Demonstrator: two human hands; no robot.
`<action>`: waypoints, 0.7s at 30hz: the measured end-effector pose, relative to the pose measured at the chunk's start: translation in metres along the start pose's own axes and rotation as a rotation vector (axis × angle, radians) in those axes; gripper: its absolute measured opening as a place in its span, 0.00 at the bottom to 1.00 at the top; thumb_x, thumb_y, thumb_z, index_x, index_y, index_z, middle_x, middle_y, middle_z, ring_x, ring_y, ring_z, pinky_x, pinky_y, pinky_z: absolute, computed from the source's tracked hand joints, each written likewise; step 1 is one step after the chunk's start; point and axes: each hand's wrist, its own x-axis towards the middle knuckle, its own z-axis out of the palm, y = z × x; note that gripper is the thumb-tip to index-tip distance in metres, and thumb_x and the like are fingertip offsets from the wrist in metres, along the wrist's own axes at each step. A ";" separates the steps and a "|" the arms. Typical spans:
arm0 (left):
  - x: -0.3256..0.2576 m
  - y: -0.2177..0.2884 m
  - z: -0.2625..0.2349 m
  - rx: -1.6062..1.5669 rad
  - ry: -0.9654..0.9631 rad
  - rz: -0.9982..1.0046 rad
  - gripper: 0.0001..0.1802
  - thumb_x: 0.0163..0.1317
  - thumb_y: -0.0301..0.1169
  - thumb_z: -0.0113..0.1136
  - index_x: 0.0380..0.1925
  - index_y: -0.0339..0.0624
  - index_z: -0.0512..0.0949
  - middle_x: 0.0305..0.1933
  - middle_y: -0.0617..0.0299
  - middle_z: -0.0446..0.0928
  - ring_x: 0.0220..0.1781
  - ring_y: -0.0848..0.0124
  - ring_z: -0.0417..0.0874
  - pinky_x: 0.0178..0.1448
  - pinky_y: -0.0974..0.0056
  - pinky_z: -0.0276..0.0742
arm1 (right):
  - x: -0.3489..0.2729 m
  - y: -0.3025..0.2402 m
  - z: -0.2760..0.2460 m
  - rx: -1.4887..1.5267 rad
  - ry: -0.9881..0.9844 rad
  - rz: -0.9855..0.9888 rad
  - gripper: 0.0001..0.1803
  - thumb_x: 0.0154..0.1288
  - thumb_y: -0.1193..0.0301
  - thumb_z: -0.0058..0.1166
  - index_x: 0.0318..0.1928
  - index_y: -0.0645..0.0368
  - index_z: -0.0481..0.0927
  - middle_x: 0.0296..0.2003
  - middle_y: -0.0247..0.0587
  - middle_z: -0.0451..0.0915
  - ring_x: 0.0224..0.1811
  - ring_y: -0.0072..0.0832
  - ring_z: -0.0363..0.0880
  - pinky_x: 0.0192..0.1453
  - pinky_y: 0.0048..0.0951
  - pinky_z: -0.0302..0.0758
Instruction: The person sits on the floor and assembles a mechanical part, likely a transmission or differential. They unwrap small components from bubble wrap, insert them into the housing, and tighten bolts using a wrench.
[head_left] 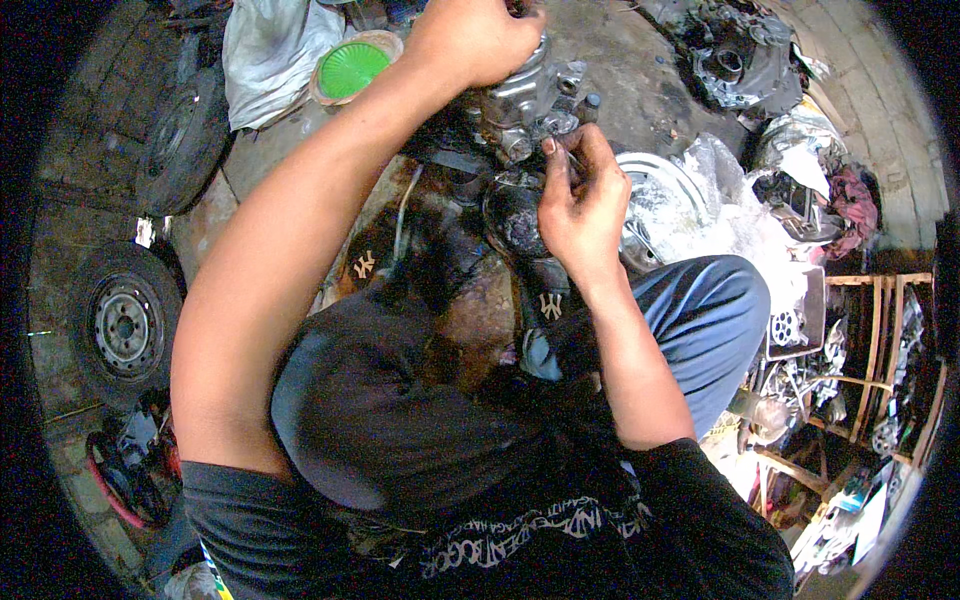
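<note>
A greasy metal machine part (515, 105) with rounded housings stands on the dark floor at the top middle. My left hand (478, 42) reaches over its far end, with the fingers curled. What they grip is dark and mostly cut off by the frame's upper edge. Beside the near end of the part, my right hand (587, 195) is closed in a pinch, thumb against fingers. Whatever is between the fingertips is too small to make out. Just below the part, a dark round piece (515, 215) lies between my feet.
A green round dish (352, 70) and a white sack (275, 60) are at the upper left. Tyred wheels (125, 325) stand along the left. On the right are clear plastic (735, 195), a greasy metal casing (735, 68), a maroon cloth (853, 200) and a cluttered wooden rack (880, 350).
</note>
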 end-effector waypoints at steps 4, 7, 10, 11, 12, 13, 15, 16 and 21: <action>-0.001 -0.003 0.002 0.006 0.042 0.039 0.19 0.57 0.38 0.62 0.39 0.32 0.86 0.39 0.35 0.83 0.46 0.42 0.86 0.53 0.49 0.81 | -0.003 0.011 -0.003 -0.139 -0.083 -0.078 0.05 0.66 0.75 0.58 0.36 0.62 0.75 0.26 0.60 0.80 0.32 0.61 0.81 0.34 0.54 0.74; 0.000 -0.006 0.007 0.017 0.048 0.023 0.19 0.57 0.38 0.62 0.39 0.32 0.86 0.39 0.36 0.83 0.46 0.42 0.86 0.53 0.48 0.81 | -0.008 0.019 -0.008 -0.135 -0.072 -0.057 0.05 0.66 0.75 0.58 0.36 0.62 0.75 0.26 0.61 0.80 0.32 0.61 0.81 0.35 0.54 0.74; -0.001 -0.001 0.005 0.007 0.042 0.014 0.19 0.57 0.39 0.63 0.39 0.32 0.86 0.39 0.35 0.83 0.46 0.42 0.85 0.53 0.48 0.81 | -0.001 0.002 -0.008 -0.098 -0.031 -0.154 0.04 0.65 0.75 0.58 0.37 0.62 0.76 0.27 0.61 0.80 0.32 0.60 0.82 0.35 0.54 0.75; -0.005 0.004 -0.002 0.010 0.038 0.027 0.19 0.57 0.39 0.63 0.39 0.32 0.86 0.39 0.35 0.83 0.46 0.42 0.85 0.53 0.47 0.81 | 0.001 -0.002 -0.006 -0.082 -0.030 -0.193 0.04 0.65 0.75 0.58 0.37 0.62 0.76 0.27 0.61 0.80 0.32 0.60 0.82 0.35 0.53 0.75; -0.005 0.008 -0.007 0.007 0.041 0.050 0.19 0.57 0.39 0.63 0.39 0.32 0.86 0.39 0.35 0.83 0.46 0.42 0.85 0.53 0.47 0.81 | 0.004 0.003 0.000 -0.123 -0.048 -0.219 0.04 0.65 0.76 0.58 0.37 0.62 0.76 0.27 0.60 0.80 0.31 0.60 0.81 0.34 0.53 0.75; -0.004 0.005 -0.004 0.012 0.035 0.040 0.19 0.57 0.39 0.63 0.39 0.33 0.86 0.39 0.35 0.83 0.46 0.42 0.85 0.53 0.47 0.81 | 0.001 0.006 -0.001 -0.144 -0.058 -0.192 0.04 0.65 0.76 0.58 0.36 0.62 0.76 0.27 0.60 0.80 0.31 0.59 0.81 0.34 0.53 0.75; -0.002 0.001 0.003 0.022 0.025 0.014 0.19 0.58 0.39 0.62 0.39 0.33 0.86 0.39 0.35 0.83 0.46 0.42 0.85 0.52 0.47 0.81 | -0.004 0.014 -0.007 -0.184 -0.082 -0.141 0.04 0.64 0.76 0.58 0.36 0.62 0.76 0.27 0.60 0.80 0.31 0.59 0.81 0.34 0.53 0.75; -0.002 0.001 0.002 0.020 0.023 0.010 0.18 0.58 0.39 0.62 0.39 0.33 0.86 0.39 0.35 0.83 0.46 0.42 0.85 0.52 0.47 0.81 | -0.002 0.018 -0.009 -0.201 -0.106 -0.126 0.04 0.65 0.76 0.58 0.36 0.61 0.76 0.27 0.60 0.80 0.31 0.59 0.81 0.34 0.53 0.75; -0.003 0.006 -0.002 -0.022 0.042 -0.002 0.18 0.58 0.38 0.62 0.39 0.34 0.86 0.40 0.36 0.83 0.46 0.42 0.85 0.52 0.47 0.81 | 0.004 -0.003 -0.003 -0.135 -0.035 -0.205 0.06 0.65 0.72 0.59 0.37 0.61 0.77 0.25 0.61 0.80 0.30 0.58 0.82 0.34 0.52 0.76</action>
